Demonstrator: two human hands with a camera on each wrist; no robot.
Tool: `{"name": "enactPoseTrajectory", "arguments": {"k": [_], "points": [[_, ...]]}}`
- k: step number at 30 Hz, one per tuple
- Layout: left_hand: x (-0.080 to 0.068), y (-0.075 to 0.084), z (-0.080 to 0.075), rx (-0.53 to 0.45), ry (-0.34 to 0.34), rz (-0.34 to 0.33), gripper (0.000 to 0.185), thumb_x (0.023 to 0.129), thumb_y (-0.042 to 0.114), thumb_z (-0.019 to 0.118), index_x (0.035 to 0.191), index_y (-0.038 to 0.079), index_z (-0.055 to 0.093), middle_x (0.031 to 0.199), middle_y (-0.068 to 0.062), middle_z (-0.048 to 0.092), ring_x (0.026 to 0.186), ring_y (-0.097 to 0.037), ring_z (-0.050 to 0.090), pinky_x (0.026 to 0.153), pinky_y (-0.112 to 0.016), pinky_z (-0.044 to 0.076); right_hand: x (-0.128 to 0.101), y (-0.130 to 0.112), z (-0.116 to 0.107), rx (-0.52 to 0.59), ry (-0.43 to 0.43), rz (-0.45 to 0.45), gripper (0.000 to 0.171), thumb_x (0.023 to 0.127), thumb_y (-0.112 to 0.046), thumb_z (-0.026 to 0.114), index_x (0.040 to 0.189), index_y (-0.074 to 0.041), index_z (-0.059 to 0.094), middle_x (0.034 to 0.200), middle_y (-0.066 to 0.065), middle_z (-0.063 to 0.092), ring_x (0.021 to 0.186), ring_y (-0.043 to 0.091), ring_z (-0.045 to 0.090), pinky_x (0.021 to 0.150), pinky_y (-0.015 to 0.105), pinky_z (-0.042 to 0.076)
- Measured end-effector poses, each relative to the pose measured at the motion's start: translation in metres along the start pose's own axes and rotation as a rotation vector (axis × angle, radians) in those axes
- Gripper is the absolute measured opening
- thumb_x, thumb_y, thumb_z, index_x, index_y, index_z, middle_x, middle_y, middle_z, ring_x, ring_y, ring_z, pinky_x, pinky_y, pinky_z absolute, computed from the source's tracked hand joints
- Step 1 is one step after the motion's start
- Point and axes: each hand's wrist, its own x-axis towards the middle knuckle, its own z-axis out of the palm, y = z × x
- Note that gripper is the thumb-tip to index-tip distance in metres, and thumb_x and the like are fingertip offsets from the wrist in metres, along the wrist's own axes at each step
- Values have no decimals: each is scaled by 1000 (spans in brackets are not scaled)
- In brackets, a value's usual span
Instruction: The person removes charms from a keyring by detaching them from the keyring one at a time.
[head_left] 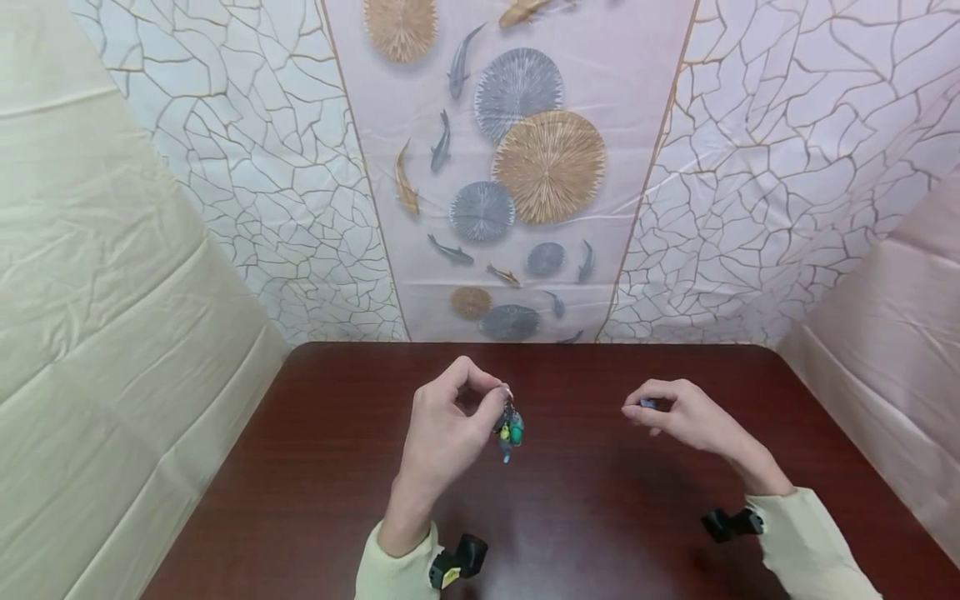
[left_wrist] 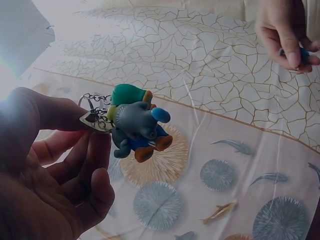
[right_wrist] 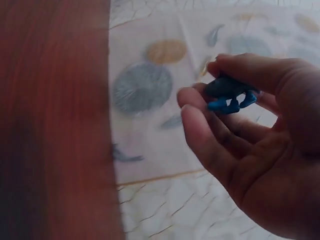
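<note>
A printed backdrop of cracked-stone pattern, fish and round fans rises behind the dark red tabletop, with pale sheets hung at either side. Both my hands hover above the tabletop, well apart, neither touching it. My left hand pinches the metal ring and chain of a keychain between thumb and forefinger, other fingers loosely curled; the cluster of small rubbery figures, green, grey, blue and orange, hangs down from the pinch with its long axis near vertical, on the side facing my right hand. My right hand lies to the right of the keychain at about the same height, thumb and fingertips pinching a small dark piece with blue parts. The left hand has the keychain; the gap between the two things runs straight across the tabletop.
</note>
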Motion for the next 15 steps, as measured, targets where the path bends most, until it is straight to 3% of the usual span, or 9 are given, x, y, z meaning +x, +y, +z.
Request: {"name": "enactPoseTrajectory", "arguments": {"k": [6,12,15], "points": [[0,0,-1,-5,-18,-4,15,85,3,69,83,16,63,82,4,72,65,-6,64,60,-23,54,-4,25,-4,-22,35,103,11,91,-25,70,95,-16,74,86,4,59,62,13,61,57,27,52],[-1,-1,-1,-2,-28,-4,16,86,3,69,83,18,63,82,5,72,64,-6,63,59,-23,54,-8,44,-10,19,-36,189,16,93,-26,67,98,-11,72,73,2,60,55,15,55,50,29,49],[-1,-1,-2,4,-31,-6,16,86,3,69,83,18,64,82,5,72,63,-6,62,59,-23,53,-10,54,-10,29,-72,232,20,93,-27,67,99,-9,71,74,7,64,55,14,54,48,30,48]]}}
